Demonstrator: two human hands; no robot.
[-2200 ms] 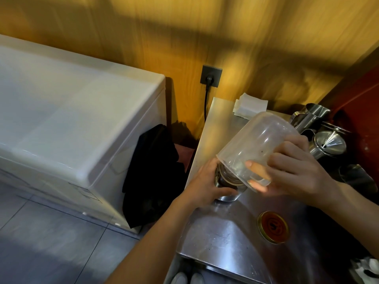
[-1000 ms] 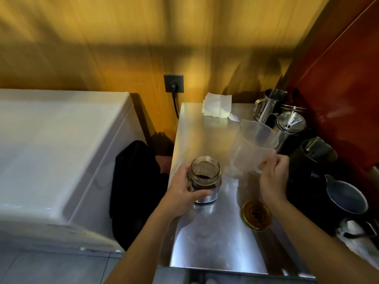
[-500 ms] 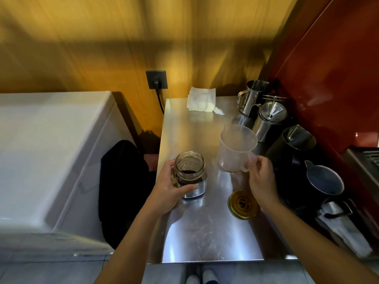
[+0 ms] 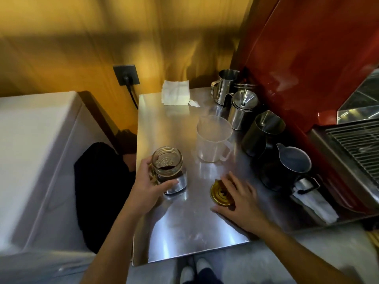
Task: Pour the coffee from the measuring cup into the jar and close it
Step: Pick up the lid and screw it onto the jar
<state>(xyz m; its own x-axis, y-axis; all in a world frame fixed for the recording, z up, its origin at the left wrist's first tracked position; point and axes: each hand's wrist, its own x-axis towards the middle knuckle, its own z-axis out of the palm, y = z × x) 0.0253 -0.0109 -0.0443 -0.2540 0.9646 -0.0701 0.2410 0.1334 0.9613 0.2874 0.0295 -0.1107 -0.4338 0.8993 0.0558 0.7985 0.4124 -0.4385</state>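
Observation:
A glass jar (image 4: 169,171) with dark coffee in its bottom stands open on the steel counter (image 4: 184,232), tilted slightly. My left hand (image 4: 147,187) is wrapped around its left side. The clear plastic measuring cup (image 4: 213,138) stands upright and empty behind it, with no hand on it. A gold lid (image 4: 218,192) lies flat on the counter to the right of the jar. My right hand (image 4: 242,201) rests over the lid's right half, fingers spread around its rim, the lid still down on the steel.
Steel pitchers (image 4: 243,113), a dark pitcher (image 4: 262,132) and a black milk jug (image 4: 291,169) crowd the counter's right side beside a red machine (image 4: 307,58). Folded napkins (image 4: 176,93) lie at the back. A white chest (image 4: 37,160) stands left, with a gap between.
The measuring cup was tipped over the jar, then set down upright behind it. My right hand let it go and came down onto the gold lid. My left hand stayed on the jar.

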